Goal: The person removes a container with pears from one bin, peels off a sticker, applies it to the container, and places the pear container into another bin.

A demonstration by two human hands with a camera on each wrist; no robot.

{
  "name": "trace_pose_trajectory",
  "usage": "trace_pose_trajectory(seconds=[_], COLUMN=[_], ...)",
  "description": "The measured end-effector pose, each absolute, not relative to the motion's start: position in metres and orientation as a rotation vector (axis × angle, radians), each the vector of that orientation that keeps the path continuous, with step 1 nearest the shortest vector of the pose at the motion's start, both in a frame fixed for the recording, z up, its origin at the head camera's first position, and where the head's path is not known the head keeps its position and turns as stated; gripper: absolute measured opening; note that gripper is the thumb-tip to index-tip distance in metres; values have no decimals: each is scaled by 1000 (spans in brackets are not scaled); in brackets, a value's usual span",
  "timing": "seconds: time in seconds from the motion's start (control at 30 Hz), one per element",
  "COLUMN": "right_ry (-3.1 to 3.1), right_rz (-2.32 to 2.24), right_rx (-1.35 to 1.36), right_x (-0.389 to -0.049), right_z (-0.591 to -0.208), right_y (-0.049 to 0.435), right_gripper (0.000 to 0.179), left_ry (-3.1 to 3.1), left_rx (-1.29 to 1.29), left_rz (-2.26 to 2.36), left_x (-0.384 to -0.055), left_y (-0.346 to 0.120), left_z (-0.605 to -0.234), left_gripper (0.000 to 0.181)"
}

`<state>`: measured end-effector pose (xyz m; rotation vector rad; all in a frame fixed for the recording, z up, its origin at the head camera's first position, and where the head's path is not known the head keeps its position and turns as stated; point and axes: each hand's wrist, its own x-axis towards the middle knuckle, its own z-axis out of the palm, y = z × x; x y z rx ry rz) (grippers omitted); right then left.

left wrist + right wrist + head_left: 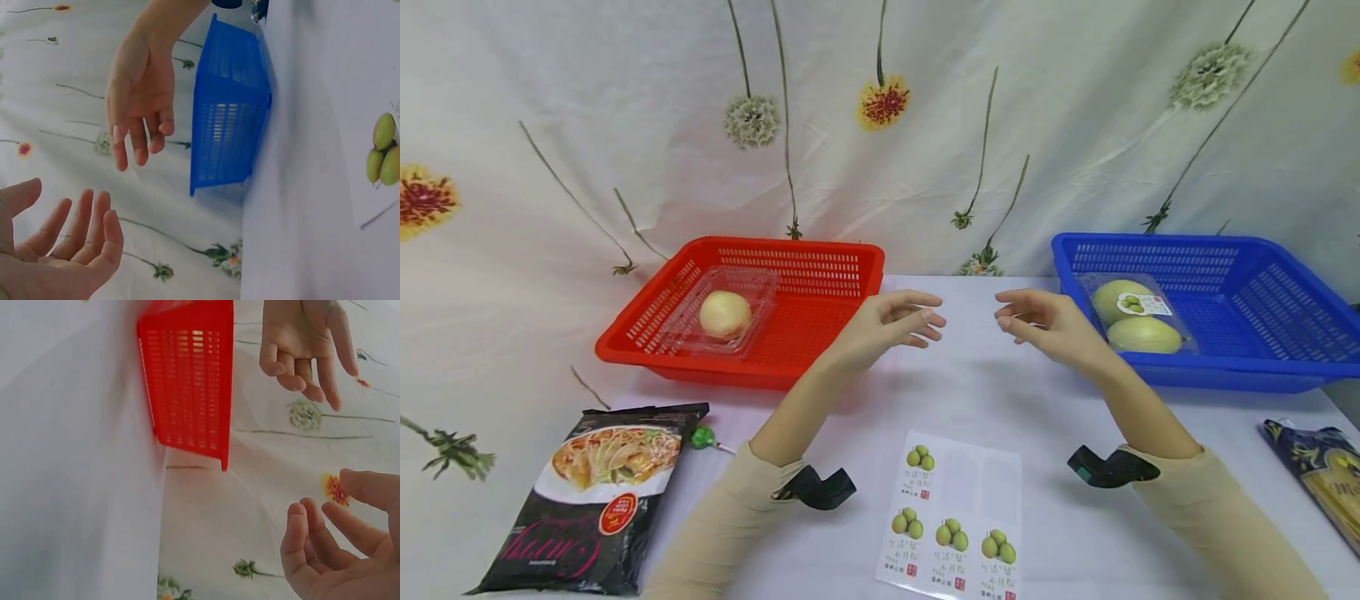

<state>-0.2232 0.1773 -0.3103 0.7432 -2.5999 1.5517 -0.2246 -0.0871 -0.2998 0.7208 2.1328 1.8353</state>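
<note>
I'm watching the left hand [891,322] and right hand [1048,323] hovering empty, fingers loosely bent; the red basket [797,318] is sitting just outside the left one, the blue basket [1232,321] just outside the right.

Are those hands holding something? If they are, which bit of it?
Nothing is held: the left hand and the right hand are both empty, with fingers loosely bent and a gap between them.
</note>
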Motion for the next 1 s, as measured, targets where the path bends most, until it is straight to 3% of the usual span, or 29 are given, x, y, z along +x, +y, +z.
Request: trace_pose_trajectory(seconds=[0.5,1.0], right_ry=[-2593,-2473], right_rz=[1855,2184], right_rx=[921,916], right_x=[-242,-262], right_z=[-320,-322], right_y=[79,7], right_gripper=[40,40], left_ry=[2356,2790], left_rx=[474,176], left_rz=[1868,1832], left_x=[-196,-183], left_y=[-183,-284], left_z=[-311,-299], left_gripper=[40,32])
